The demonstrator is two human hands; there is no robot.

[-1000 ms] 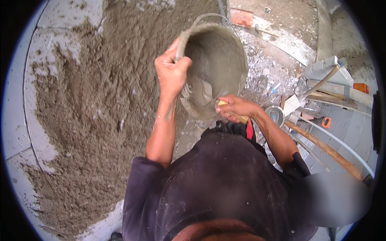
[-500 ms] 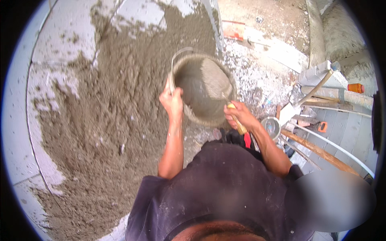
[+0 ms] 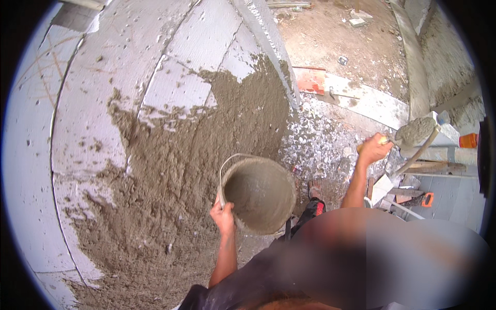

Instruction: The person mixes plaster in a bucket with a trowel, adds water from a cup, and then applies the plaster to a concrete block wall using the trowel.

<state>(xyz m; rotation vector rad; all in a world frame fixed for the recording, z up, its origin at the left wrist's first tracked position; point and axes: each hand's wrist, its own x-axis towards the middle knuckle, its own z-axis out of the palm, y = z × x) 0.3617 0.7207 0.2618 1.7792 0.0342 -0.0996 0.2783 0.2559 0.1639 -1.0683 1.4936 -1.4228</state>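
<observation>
My left hand [image 3: 223, 216] grips the left rim of a mortar bucket [image 3: 261, 194], beside its raised wire handle. Wet grey mortar coats the bucket's inside. Out to the right, my right hand [image 3: 374, 149] is closed round the yellowish handle of a trowel. A heap of mortar covers the trowel's blade [image 3: 415, 132], which points away to the right, clear of the bucket. On the left stands a wall of pale blocks [image 3: 89, 119], much of it under rough fresh mortar [image 3: 160, 206].
Light chips litter the ground [image 3: 318, 139] past the bucket. A white board [image 3: 367, 106] lies farther off. To the right are an orange-handled saw [image 3: 428, 200], an orange object [image 3: 468, 140], pipes and wood scraps. A bare foot [image 3: 314, 189] shows beside the bucket. Blurred patches cover the lower right.
My right hand has lifted the loaded trowel out of the bucket and swung it to the right. My left hand stays on the bucket's rim. The view has shifted, showing more of the wall's upper part.
</observation>
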